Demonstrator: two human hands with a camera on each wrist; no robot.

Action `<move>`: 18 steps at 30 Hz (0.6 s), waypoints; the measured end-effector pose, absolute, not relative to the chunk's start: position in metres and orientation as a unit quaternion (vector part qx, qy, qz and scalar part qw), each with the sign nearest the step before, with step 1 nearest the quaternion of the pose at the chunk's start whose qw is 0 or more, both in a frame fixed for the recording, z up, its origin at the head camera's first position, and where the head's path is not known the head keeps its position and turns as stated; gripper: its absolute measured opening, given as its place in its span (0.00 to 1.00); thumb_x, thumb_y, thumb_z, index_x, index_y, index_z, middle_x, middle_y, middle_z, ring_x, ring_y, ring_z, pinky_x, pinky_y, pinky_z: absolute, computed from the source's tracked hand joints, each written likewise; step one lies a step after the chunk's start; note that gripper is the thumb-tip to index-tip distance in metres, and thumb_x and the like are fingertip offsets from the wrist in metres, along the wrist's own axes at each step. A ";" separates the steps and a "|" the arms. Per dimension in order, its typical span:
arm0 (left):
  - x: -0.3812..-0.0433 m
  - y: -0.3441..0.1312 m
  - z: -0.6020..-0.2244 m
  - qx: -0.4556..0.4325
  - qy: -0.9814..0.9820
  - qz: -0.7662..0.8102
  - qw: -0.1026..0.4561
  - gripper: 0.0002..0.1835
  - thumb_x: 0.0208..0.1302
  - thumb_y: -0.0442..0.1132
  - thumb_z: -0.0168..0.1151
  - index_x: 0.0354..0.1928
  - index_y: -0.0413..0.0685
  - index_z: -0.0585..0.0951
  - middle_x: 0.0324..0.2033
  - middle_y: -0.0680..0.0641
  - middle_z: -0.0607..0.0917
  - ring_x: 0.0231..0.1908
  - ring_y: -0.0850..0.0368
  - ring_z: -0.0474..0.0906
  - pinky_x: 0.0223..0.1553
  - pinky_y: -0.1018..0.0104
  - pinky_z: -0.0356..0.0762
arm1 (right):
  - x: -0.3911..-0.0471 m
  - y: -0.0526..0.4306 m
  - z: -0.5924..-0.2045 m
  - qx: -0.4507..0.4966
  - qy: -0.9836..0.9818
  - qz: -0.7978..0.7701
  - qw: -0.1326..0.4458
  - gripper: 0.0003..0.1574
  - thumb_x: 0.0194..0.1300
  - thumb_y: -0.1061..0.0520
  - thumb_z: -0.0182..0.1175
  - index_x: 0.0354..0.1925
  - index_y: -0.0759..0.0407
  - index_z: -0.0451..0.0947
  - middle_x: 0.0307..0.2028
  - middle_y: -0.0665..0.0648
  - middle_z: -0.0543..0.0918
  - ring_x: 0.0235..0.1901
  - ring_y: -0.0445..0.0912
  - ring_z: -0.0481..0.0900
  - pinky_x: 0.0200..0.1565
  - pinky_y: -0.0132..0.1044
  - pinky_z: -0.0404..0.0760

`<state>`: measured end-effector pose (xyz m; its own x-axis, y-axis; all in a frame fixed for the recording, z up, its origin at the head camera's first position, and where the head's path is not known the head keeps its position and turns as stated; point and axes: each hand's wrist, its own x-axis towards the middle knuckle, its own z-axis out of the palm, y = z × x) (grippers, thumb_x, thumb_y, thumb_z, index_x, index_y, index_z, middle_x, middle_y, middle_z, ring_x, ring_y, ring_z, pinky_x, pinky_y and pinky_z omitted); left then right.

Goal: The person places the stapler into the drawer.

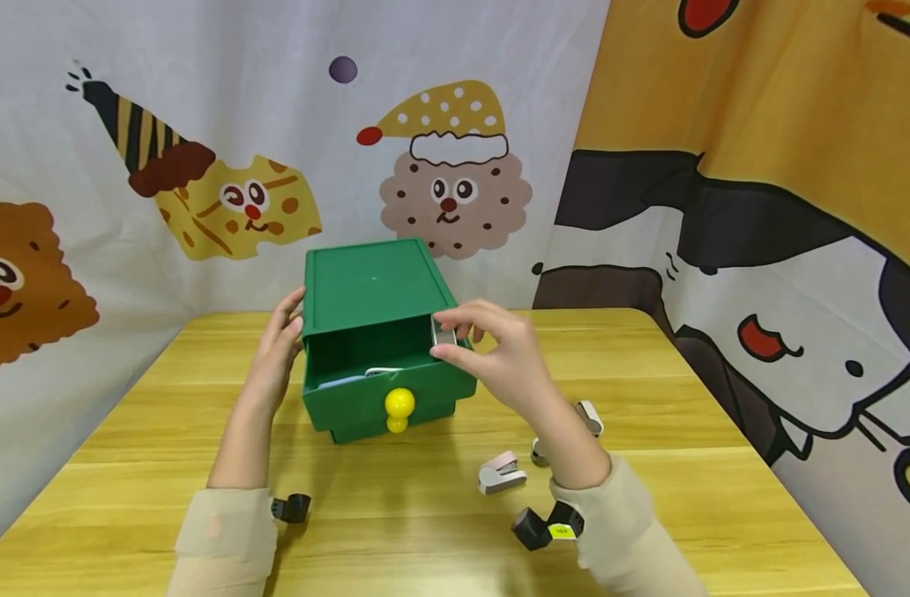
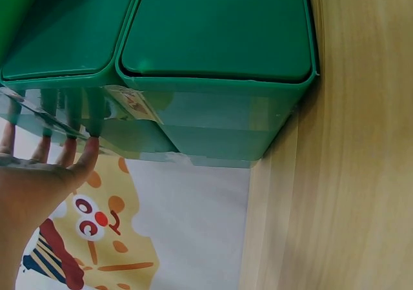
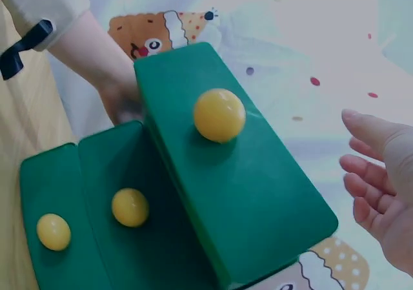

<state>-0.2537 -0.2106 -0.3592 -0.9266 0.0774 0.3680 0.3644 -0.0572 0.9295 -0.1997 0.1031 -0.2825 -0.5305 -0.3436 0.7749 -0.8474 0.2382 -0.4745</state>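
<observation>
A green drawer cabinet (image 1: 373, 286) stands on the table with its top drawer (image 1: 433, 383) pulled out. My left hand (image 1: 274, 352) rests with extended fingers against the cabinet's left side, also seen in the left wrist view, where the hand (image 2: 39, 180) touches the wall. Over the drawer's right end, my right hand (image 1: 500, 348) pinches a small grey-and-white stapler (image 1: 443, 333) between thumb and fingers. In the right wrist view that hand (image 3: 387, 180) shows beside the drawer front, but the stapler is not visible there. White and bluish things (image 1: 384, 371) lie inside the drawer, mostly hidden.
A pink-and-grey stapler (image 1: 502, 474) lies on the wooden table (image 1: 395, 531) right of the cabinet. Another stapler (image 1: 589, 417) and a small dark-and-white thing (image 1: 539, 452) are partly behind my right forearm. A yellow knob (image 3: 219, 115) projects from the top drawer. A printed curtain hangs behind.
</observation>
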 end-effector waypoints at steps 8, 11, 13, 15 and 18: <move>-0.254 -0.211 -0.359 -0.158 -0.679 -0.710 0.098 0.28 0.74 0.46 0.42 0.74 0.57 0.55 0.67 0.44 0.58 0.62 0.52 0.57 0.62 0.46 0.47 | -0.188 0.095 -0.304 0.435 -0.702 0.485 0.289 0.22 0.48 0.70 0.72 0.45 0.65 0.81 0.29 0.54 0.82 0.20 0.40 0.68 0.23 0.32 0.70; -0.254 -0.211 -0.359 -0.158 -0.680 -0.710 0.098 0.28 0.74 0.46 0.41 0.74 0.57 0.55 0.67 0.44 0.58 0.62 0.52 0.58 0.62 0.45 0.47 | -0.186 0.092 -0.315 0.442 -0.696 0.483 0.296 0.19 0.54 0.61 0.71 0.45 0.65 0.81 0.27 0.53 0.81 0.17 0.38 0.66 0.21 0.29 0.67; -0.255 -0.211 -0.359 -0.158 -0.678 -0.711 0.099 0.28 0.74 0.46 0.42 0.74 0.57 0.55 0.67 0.45 0.58 0.61 0.52 0.58 0.62 0.45 0.47 | -0.185 0.090 -0.320 0.444 -0.696 0.479 0.300 0.20 0.58 0.54 0.68 0.45 0.65 0.80 0.26 0.52 0.81 0.16 0.36 0.64 0.19 0.28 0.65; -0.255 -0.211 -0.359 -0.157 -0.679 -0.711 0.099 0.28 0.74 0.46 0.42 0.74 0.56 0.55 0.67 0.45 0.58 0.61 0.52 0.59 0.62 0.46 0.48 | -0.183 0.089 -0.325 0.442 -0.699 0.476 0.300 0.23 0.61 0.47 0.64 0.45 0.65 0.80 0.26 0.52 0.81 0.15 0.35 0.63 0.18 0.26 0.63; -0.254 -0.210 -0.359 -0.154 -0.678 -0.712 0.099 0.29 0.73 0.47 0.42 0.74 0.56 0.55 0.67 0.46 0.58 0.61 0.52 0.59 0.62 0.46 0.48 | -0.180 0.087 -0.331 0.439 -0.703 0.475 0.294 0.23 0.60 0.47 0.64 0.44 0.65 0.79 0.25 0.52 0.82 0.14 0.34 0.62 0.17 0.25 0.63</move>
